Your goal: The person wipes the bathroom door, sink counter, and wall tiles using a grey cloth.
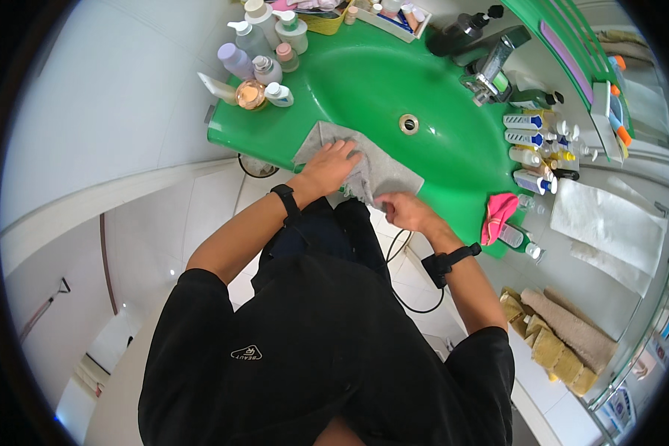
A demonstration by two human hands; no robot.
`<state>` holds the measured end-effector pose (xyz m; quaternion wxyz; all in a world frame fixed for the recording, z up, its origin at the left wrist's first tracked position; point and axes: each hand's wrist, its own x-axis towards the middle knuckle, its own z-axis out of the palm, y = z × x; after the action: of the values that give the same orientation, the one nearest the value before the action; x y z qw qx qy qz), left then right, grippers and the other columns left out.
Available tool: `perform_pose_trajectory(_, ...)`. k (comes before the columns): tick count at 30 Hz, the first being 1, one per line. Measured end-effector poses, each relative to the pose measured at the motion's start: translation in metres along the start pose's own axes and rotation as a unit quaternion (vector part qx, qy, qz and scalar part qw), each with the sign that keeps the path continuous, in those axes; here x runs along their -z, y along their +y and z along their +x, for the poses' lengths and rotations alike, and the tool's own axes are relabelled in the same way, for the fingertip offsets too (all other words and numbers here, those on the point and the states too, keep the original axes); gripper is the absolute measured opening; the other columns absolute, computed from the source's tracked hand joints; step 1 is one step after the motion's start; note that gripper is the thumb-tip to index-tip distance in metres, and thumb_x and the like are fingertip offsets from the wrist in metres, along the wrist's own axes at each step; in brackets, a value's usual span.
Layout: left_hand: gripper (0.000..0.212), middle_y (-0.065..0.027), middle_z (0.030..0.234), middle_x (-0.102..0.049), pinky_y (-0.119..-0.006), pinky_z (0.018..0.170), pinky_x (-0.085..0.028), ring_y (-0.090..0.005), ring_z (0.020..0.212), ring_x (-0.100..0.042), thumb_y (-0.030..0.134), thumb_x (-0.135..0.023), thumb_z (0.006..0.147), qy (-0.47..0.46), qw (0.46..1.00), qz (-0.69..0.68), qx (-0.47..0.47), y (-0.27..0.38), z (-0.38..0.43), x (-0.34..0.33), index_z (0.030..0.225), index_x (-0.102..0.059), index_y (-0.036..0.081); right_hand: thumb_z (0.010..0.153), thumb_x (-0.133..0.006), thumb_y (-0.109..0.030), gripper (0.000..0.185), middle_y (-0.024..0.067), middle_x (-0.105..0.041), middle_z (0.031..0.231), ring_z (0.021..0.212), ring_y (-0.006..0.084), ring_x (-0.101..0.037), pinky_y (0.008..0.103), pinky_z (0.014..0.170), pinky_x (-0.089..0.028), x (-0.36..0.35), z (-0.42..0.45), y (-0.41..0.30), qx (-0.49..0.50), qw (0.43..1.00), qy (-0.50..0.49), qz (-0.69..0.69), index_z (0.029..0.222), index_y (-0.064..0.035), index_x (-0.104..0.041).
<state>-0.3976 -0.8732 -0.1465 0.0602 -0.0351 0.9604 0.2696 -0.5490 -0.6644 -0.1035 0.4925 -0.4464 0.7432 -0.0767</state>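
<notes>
A grey cloth (391,167) lies partly folded over the front rim of a green washbasin (368,83). My left hand (330,167) rests palm down on the cloth's left part, its fingers slightly spread. At the cloth's near right edge is my right hand (406,211), its fingers curled and the thumb side against the edge; the fingertips are partly hidden, so I cannot tell whether they pinch it. Both wrists wear black straps. Beyond the cloth, the basin has a metal-ringed drain (408,124).
Pump bottles and jars (251,42) crowd the basin's left end. The faucet (488,78) stands at the far right, with several small bottles (527,138) below it. A pink cloth (499,217) and a green bottle (515,237) sit at the right end.
</notes>
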Motion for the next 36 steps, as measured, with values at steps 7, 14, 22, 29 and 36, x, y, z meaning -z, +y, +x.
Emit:
perform_pose_trajectory(7, 0.050, -0.0179, 0.129, -0.051, -0.044, 0.097, -0.043, -0.0342, 0.119, -0.049, 0.005, -0.066, 0.081, 0.022, 0.997, 0.059, -0.044, -0.008, -0.012, 0.014, 0.130, -0.058, 0.004, 0.085, -0.064, -0.008, 0.050, 0.0203, -0.056, 0.136, 0.120, 0.0382, -0.058, 0.0431, 0.102, -0.049, 0.000, -0.015, 0.001, -0.003, 0.990, 0.134, -0.037, 0.134, -0.0125, -0.062)
perform_pose_trajectory(14, 0.046, -0.0219, 0.122, -0.052, -0.049, 0.087, -0.049, -0.0422, 0.107, -0.059, 0.009, -0.066, 0.085, -0.004, 0.992, -0.053, 0.111, -0.001, -0.025, 0.015, 0.129, -0.053, 0.002, 0.089, -0.069, -0.020, 0.083, 0.0252, -0.015, 0.165, 0.149, 0.0447, -0.023, 0.0532, 0.120, -0.028, -0.025, 0.008, 0.000, -0.049, 0.979, 0.143, -0.136, 0.159, -0.0208, -0.026)
perform_pose_trajectory(22, 0.044, -0.0220, 0.126, -0.052, -0.053, 0.093, -0.047, -0.0430, 0.112, -0.057, 0.006, -0.063, 0.083, -0.041, 0.989, -0.068, 0.125, 0.007, -0.030, 0.033, 0.126, -0.057, -0.001, 0.088, -0.074, -0.028, 0.097, 0.0247, -0.007, 0.166, 0.152, 0.0456, -0.013, 0.0602, 0.120, -0.022, -0.035, 0.016, -0.008, -0.077, 0.970, 0.120, -0.198, 0.162, -0.0159, -0.013)
perform_pose_trajectory(29, 0.058, -0.0205, 0.155, -0.039, -0.047, 0.118, -0.030, -0.0350, 0.145, -0.035, 0.008, -0.055, 0.086, 0.073, 0.994, 0.080, 0.001, 0.008, -0.041, 0.003, 0.143, -0.047, -0.002, 0.085, -0.077, -0.030, 0.104, 0.0232, -0.006, 0.167, 0.153, 0.0449, -0.011, 0.0666, 0.118, -0.021, -0.059, 0.029, -0.003, -0.059, 0.949, 0.151, -0.268, 0.159, -0.0002, -0.011)
perform_pose_trajectory(36, 0.080, -0.0228, 0.162, -0.025, -0.047, 0.123, -0.021, -0.0368, 0.152, -0.023, 0.023, -0.068, 0.086, 0.018, 0.985, 0.172, 0.003, 0.000, -0.034, -0.028, 0.153, -0.032, -0.001, 0.083, -0.078, -0.038, 0.109, 0.0253, -0.004, 0.166, 0.154, 0.0421, -0.009, 0.0647, 0.119, -0.018, -0.039, 0.033, -0.021, -0.057, 0.960, 0.118, -0.248, 0.158, 0.0033, -0.011)
